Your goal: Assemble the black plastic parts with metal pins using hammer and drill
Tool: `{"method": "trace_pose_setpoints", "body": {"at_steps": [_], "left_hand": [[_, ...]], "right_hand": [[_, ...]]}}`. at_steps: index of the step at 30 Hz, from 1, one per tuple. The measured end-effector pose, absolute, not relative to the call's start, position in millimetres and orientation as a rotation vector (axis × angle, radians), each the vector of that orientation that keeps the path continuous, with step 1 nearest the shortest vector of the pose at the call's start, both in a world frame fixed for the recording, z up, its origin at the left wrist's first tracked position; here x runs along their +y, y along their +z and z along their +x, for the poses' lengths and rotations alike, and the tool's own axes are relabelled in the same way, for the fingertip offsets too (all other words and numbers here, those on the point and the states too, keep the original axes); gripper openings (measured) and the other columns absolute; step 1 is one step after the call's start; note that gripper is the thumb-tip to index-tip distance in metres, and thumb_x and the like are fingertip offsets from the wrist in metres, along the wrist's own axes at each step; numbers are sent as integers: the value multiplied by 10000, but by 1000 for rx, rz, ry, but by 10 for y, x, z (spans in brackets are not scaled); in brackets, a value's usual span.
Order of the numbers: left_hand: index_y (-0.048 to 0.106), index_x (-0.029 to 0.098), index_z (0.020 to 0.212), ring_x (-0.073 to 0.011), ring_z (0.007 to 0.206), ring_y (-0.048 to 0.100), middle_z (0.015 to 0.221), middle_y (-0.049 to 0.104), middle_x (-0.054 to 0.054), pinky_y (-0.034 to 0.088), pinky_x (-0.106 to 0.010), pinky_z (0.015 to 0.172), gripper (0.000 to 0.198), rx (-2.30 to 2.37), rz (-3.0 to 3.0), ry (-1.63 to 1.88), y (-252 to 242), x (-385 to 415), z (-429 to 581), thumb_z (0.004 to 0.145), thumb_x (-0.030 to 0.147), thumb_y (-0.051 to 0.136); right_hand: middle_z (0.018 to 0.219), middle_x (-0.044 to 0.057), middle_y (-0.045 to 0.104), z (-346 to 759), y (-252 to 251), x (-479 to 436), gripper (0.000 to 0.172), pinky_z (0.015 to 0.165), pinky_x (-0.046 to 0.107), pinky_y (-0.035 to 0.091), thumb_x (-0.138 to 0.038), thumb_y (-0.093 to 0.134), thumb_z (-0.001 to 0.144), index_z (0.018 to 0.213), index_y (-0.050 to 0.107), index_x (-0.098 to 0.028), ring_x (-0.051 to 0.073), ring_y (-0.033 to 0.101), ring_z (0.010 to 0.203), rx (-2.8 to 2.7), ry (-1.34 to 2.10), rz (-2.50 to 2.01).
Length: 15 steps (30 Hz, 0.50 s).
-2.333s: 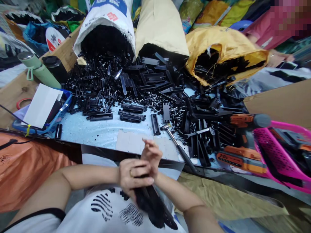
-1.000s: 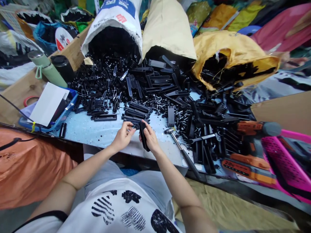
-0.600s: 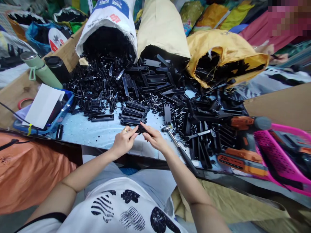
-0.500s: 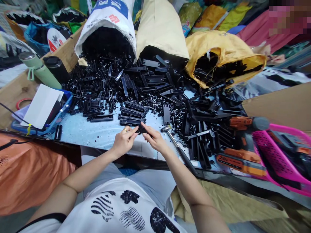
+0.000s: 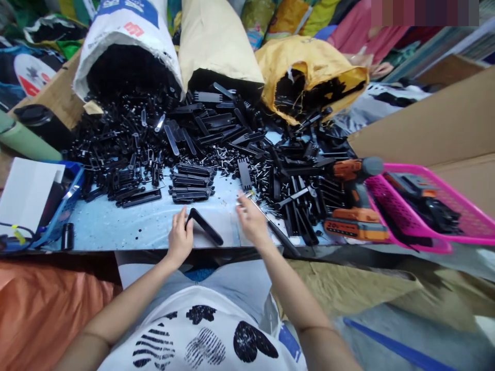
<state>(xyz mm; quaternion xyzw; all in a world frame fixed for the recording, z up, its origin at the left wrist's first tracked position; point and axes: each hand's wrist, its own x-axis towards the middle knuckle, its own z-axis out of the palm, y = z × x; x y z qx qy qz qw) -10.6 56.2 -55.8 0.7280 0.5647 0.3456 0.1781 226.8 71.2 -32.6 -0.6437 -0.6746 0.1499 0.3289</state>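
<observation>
A black angled part (image 5: 207,226) lies on the pale work surface at the front edge. My left hand (image 5: 180,234) is at its left end, fingers around that end. My right hand (image 5: 251,219) is raised over the surface beside the hammer (image 5: 280,234), fingers apart, near the hammer's head; whether it touches the hammer I cannot tell. Behind my hands is a stack of black assembled parts (image 5: 191,183). A flat black toothed piece (image 5: 244,173) lies by a scatter of small pins (image 5: 224,158).
Heaps of black parts (image 5: 116,134) spill from a white sack (image 5: 127,33), a cream sack (image 5: 218,41) and a yellow sack (image 5: 317,56). An orange drill (image 5: 356,221) and pink basket (image 5: 417,206) stand right, a blue basket (image 5: 73,188) left. A person's hand (image 5: 382,69) shows behind.
The view has shifted right. My hands have parted: the left stays at the black part, now lying angled on the surface, and the right has opened and moved to the hammer's head.
</observation>
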Motion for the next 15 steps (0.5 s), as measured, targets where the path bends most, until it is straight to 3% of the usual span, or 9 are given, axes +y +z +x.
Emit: {"method": "trace_pose_setpoints", "body": {"at_steps": [3, 5, 8, 12, 15], "left_hand": [[430, 230, 1336, -323, 1245, 397, 1307, 460, -148, 308, -564, 1004, 496, 1433, 2485, 660, -592, 609, -114, 847, 155, 469], [530, 247, 1236, -293, 1198, 447, 1210, 551, -111, 241, -592, 1033, 439, 1131, 2738, 445, -559, 716, -99, 839, 84, 438], [567, 211, 1177, -236, 984, 559, 979, 629, -103, 326, -531, 979, 406, 1059, 2852, 322, -489, 867, -97, 853, 46, 385], [548, 166, 1180, -236, 910, 554, 920, 611, -119, 410, -418, 837, 315, 1225, 2785, 241, -444, 908, -140, 889, 156, 430], [524, 173, 1196, -232, 980, 530, 1022, 590, -113, 408, -373, 839, 313, 1168, 2701, 156, -434, 895, -117, 901, 234, 438]], "right_hand": [[1066, 199, 610, 3004, -195, 870, 540, 855, 444, 439, -488, 333, 914, 1228, 525, -92, 288, 583, 978, -1193, -93, -2315], [1048, 265, 590, 3379, -146, 1010, 584, 808, 483, 440, -527, 415, 866, 1123, 574, -28, 358, 564, 991, -981, -139, -2595], [1054, 285, 581, 3585, -107, 1122, 531, 779, 478, 445, -479, 500, 828, 1057, 600, -10, 384, 565, 983, -954, 30, -2765], [1049, 150, 620, 3239, -69, 934, 397, 808, 365, 435, -397, 407, 908, 1184, 536, -144, 260, 588, 962, -1638, 100, -2282], [998, 76, 627, 2786, -92, 698, 329, 765, 270, 413, -430, 414, 919, 1102, 575, -210, 188, 587, 913, -2448, 355, -1607]]}}
